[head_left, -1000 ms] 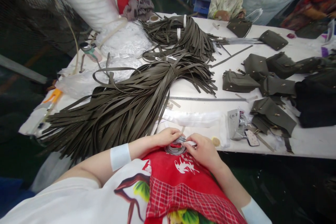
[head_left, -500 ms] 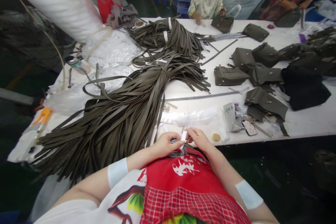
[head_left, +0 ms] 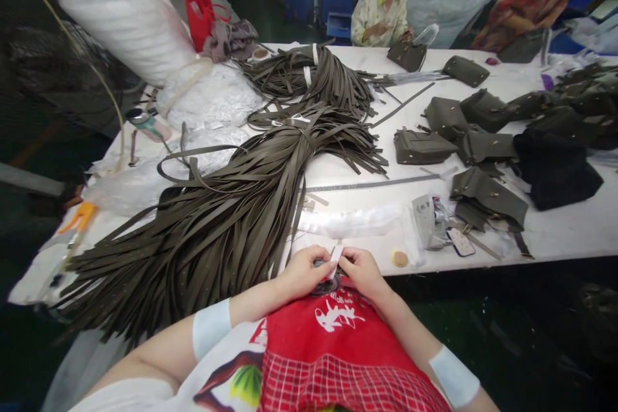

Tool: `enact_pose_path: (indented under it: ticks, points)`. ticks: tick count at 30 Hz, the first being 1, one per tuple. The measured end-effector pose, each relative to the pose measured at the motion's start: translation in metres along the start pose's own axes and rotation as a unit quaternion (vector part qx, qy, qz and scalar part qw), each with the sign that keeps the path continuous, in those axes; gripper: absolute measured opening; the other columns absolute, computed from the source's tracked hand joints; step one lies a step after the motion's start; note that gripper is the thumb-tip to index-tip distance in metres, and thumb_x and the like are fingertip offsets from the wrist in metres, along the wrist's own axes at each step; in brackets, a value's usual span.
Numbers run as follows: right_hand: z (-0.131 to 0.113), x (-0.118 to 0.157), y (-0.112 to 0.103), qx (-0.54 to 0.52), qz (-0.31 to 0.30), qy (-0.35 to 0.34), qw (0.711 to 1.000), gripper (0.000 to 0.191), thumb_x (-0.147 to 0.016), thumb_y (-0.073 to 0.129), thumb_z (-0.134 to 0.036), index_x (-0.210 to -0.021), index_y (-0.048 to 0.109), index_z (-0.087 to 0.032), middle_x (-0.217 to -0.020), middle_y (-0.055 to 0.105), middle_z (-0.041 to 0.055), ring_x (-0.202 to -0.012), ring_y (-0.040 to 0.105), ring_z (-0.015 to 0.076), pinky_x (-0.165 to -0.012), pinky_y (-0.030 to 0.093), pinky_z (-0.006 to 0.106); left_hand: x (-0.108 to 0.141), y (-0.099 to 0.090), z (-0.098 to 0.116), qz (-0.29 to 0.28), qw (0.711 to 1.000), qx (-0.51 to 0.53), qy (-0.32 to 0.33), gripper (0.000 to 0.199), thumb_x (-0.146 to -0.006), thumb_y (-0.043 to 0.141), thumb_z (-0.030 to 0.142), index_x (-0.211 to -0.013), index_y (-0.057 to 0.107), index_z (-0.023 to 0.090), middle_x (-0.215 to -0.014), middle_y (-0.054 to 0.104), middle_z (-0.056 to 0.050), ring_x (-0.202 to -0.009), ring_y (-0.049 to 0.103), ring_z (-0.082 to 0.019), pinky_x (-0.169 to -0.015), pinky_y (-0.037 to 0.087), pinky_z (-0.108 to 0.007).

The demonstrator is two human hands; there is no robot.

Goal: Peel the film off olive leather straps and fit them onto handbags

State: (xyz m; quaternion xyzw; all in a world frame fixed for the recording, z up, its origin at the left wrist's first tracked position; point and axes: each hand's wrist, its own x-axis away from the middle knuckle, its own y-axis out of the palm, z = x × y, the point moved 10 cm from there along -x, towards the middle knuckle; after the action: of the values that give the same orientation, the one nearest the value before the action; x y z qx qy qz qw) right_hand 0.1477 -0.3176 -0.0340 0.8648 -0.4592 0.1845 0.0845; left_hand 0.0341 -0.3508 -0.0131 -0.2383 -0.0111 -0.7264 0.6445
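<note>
Close to the red apron, at the table's front edge, both my hands meet around a small white strip. My left hand pinches the strip between thumb and fingers. From the other side, my right hand has its thumb and fingers pressed together at the strip's edge. A dark greyish item lies under the hands, partly hidden by them. Left of my hands spreads a large bundle of dark olive straps.
Beyond lies a second strap bundle. Several olive bags and a black cloth cover the table's right side. A round yellow-rimmed item sits near the front edge. Across the table sits a person.
My right hand has come down slightly, closer to my left at the white strip. The view has tilted a little. Across the table, the person's hand has lifted off the tabletop.
</note>
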Motion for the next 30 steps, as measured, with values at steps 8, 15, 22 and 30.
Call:
enact_pose_path:
  ticks: [8, 15, 22, 30]
  points:
    - [-0.008, 0.008, 0.001, -0.005, -0.079, 0.058, 0.995, 0.038, -0.073, 0.067, -0.051, -0.064, 0.065, -0.015, -0.058, 0.06, 0.0006, -0.056, 0.054, 0.0135, -0.058, 0.044, 0.026, 0.008, -0.002, 0.007, 0.012, 1.0, -0.012, 0.005, 0.017, -0.074, 0.063, 0.034, -0.074, 0.061, 0.017, -0.069, 0.062, 0.0, -0.066, 0.055, -0.015, -0.064, 0.043, -0.026]
    - [0.005, 0.005, 0.003, 0.015, -0.085, 0.102, 0.991, 0.036, -0.064, 0.077, -0.046, -0.062, 0.061, -0.014, -0.053, 0.057, -0.0022, -0.049, 0.047, 0.0095, -0.049, 0.033, 0.023, 0.016, -0.004, 0.011, 0.035, 0.999, -0.018, 0.036, 0.027, -0.071, 0.066, 0.032, -0.084, 0.046, 0.021, -0.078, 0.058, 0.002, -0.072, 0.054, -0.016, -0.069, 0.042, -0.029]
    - [0.004, 0.008, 0.007, 0.035, -0.152, 0.105, 0.982, 0.035, -0.065, 0.076, -0.045, -0.074, 0.064, -0.014, -0.064, 0.066, 0.0019, -0.056, 0.058, 0.013, -0.055, 0.044, 0.025, 0.021, 0.004, 0.02, 0.013, 0.998, -0.045, 0.042, 0.027, -0.07, 0.066, 0.031, -0.084, 0.045, 0.022, -0.078, 0.059, 0.001, -0.073, 0.055, -0.018, -0.068, 0.04, -0.029]
    - [-0.031, 0.018, -0.008, 0.217, -0.051, -0.074, 0.972, 0.008, -0.079, 0.06, -0.019, -0.08, 0.067, -0.018, -0.081, 0.07, 0.004, -0.077, 0.061, 0.0174, -0.075, 0.047, 0.03, 0.011, 0.022, 0.008, -0.074, 0.996, 0.009, -0.05, 0.029, -0.075, 0.063, 0.042, -0.089, 0.052, 0.02, -0.073, 0.065, -0.001, -0.063, 0.06, -0.017, -0.06, 0.043, -0.028]
